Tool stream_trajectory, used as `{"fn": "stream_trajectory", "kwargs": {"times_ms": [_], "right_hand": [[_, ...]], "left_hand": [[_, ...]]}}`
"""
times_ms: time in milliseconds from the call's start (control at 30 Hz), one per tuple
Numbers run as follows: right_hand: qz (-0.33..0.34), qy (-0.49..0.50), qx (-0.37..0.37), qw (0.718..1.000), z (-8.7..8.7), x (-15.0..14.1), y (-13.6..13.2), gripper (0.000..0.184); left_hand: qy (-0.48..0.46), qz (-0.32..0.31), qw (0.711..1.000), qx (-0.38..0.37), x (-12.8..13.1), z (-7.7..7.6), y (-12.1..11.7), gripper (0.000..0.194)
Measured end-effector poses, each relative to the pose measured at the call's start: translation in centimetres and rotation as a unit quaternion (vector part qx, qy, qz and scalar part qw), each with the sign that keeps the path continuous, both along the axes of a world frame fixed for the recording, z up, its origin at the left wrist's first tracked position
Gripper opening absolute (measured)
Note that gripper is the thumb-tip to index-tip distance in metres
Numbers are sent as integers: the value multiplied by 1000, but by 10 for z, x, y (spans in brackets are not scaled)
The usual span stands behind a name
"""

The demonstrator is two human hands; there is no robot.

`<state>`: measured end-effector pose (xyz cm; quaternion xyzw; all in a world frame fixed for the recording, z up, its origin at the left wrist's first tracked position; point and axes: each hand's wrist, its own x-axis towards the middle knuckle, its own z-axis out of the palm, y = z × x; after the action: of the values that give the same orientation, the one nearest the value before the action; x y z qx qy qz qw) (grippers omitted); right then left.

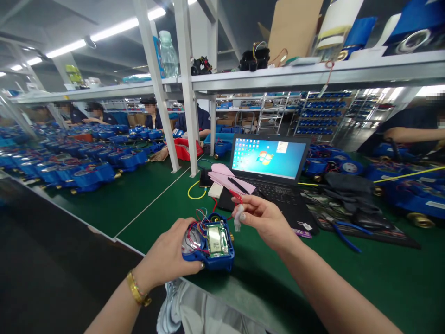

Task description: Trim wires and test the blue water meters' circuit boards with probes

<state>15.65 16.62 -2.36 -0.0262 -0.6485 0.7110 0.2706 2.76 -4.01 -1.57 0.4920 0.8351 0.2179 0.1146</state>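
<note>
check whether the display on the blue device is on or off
On: dark digits show on the display of the blue device in the left hand.

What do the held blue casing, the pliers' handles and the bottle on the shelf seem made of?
Casing: slightly shiny blue, painted metal or hard plastic; smooth, evenly coloured walls fit both.
Handles: probably plastic or rubber, from their even blue colour.
Bottle: likely glossy clear plastic, being see-through; glass possible.

The green bench (149, 183) carries a laptop (267, 157) — and many blue meters (88, 178).
</note>
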Motion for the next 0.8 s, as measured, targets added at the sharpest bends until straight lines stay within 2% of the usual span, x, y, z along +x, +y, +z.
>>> {"fn": "stream_trajectory", "kwargs": {"times_ms": [100, 200, 300, 400, 567, 733, 800], "right_hand": [[3, -21, 51, 998, 5, 13, -12, 23], [-28, -20, 143, 989, 7, 27, -21, 13], [-48, -12, 272, 961, 7, 40, -27, 5], [-55, 1, 365, 930, 5, 47, -28, 7], [-44, -4, 381, 924, 1, 45, -26, 5], [-33, -19, 378, 925, 0, 42, -28, 8], [-30, -14, 377, 926, 0, 42, -28, 9]], "left_hand": [[15, -21, 1000, 14, 18, -5, 7, 73], [25, -37, 999, 31, 30, -8, 10, 74], [31, -39, 998, 45, 33, -12, 9, 77], [33, -24, 998, 52, 31, -18, 7, 85], [56, 0, 997, 57, 28, -27, 4, 87], [216, -4, 972, 90, 42, -21, 6, 95], [246, -12, 963, 105, 51, -18, 10, 97]]}}
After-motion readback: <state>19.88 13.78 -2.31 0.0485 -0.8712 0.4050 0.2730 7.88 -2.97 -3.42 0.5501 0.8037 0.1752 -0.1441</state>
